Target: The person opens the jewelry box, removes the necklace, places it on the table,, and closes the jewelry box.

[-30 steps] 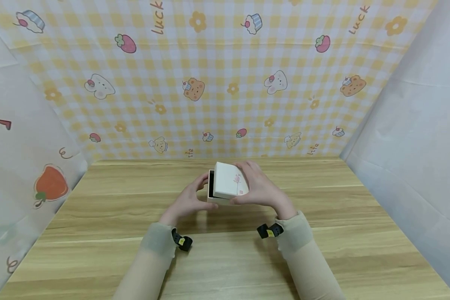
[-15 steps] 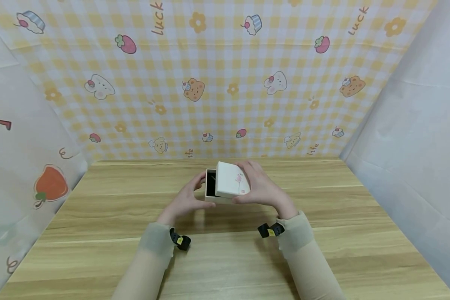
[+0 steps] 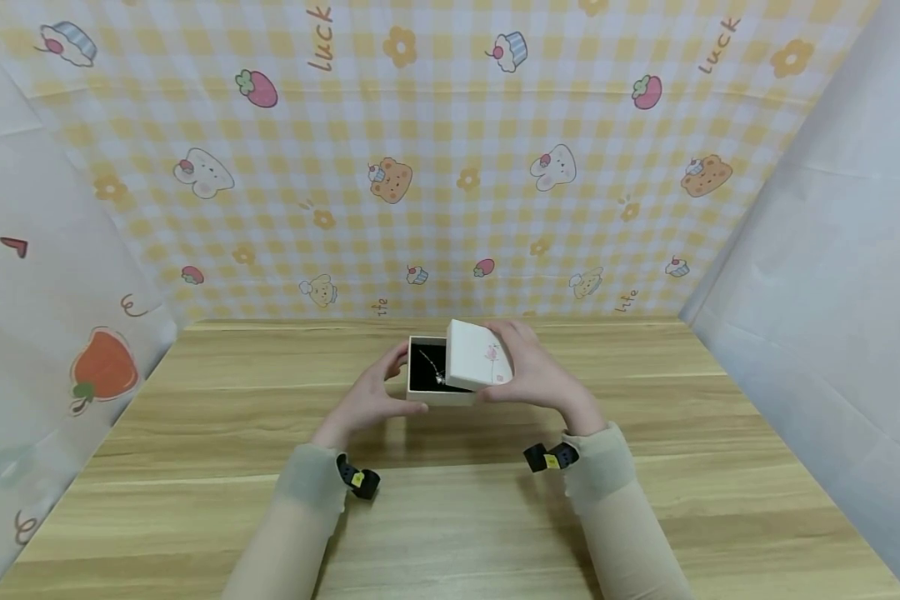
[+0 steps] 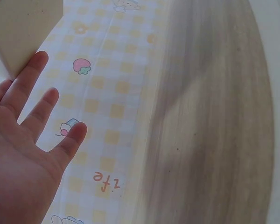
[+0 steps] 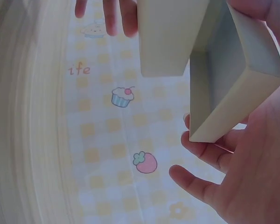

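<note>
My left hand (image 3: 367, 404) grips the left side of a white box base (image 3: 441, 399), thumb at the front and fingers at the back. A thin silvery chain with a small pendant (image 3: 439, 377) lies on the black lining inside, partly covered. The white lid (image 3: 468, 354), printed with a pink flower, is held by my right hand (image 3: 536, 375). It sits tilted over the right part of the base. In the right wrist view, the hollow underside of the lid (image 5: 252, 93) stands apart from the base (image 5: 168, 37). Several left fingers (image 4: 67, 144) are spread in the left wrist view.
A wood-grain table (image 3: 450, 517) lies below, with shadows under the hands. Behind it hangs a yellow checked cloth (image 3: 450, 225) with cartoon prints. White cloth walls (image 3: 832, 275) close off both sides. Each wrist wears a black strap camera (image 3: 358, 479).
The lid has slid right and slightly up with my right hand, uncovering more of the black lining and the chain. My left hand has shifted slightly left with the base.
</note>
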`<state>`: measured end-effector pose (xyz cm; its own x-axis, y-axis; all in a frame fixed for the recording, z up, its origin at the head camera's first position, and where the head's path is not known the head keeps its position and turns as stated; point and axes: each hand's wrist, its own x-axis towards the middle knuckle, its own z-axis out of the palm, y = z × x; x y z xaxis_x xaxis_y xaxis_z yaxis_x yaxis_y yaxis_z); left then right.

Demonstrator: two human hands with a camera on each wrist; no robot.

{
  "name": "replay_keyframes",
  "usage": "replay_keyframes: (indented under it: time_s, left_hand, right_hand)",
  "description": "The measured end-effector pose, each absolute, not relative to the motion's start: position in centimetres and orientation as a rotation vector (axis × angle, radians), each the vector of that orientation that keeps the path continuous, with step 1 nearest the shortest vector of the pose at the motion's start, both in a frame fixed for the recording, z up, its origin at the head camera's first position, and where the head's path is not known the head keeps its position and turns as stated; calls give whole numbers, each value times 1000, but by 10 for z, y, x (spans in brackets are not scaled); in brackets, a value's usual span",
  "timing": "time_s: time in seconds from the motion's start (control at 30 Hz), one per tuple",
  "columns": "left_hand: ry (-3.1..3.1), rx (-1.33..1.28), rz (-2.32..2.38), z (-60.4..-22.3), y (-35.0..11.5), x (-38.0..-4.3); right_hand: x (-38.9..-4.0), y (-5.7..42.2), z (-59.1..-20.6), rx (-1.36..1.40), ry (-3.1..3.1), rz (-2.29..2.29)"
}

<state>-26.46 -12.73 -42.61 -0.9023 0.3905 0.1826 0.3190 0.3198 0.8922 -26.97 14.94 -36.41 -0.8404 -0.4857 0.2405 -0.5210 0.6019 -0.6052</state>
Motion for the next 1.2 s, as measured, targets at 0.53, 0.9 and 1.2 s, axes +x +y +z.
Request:
replay_keyframes:
  time_s: [0.53, 0.9, 1.2]
  left_hand:
    - [2505, 647, 1680, -426, -138, -267]
    - [2514, 600, 1654, -426, -141, -266]
    - [2525, 574, 1686, -424, -144, -264]
  right_hand:
    - [-274, 152, -361, 894, -2776, 1073]
    - [-273, 161, -366, 865, -2772, 1105]
    - [-276, 171, -366, 848, -2797, 1085]
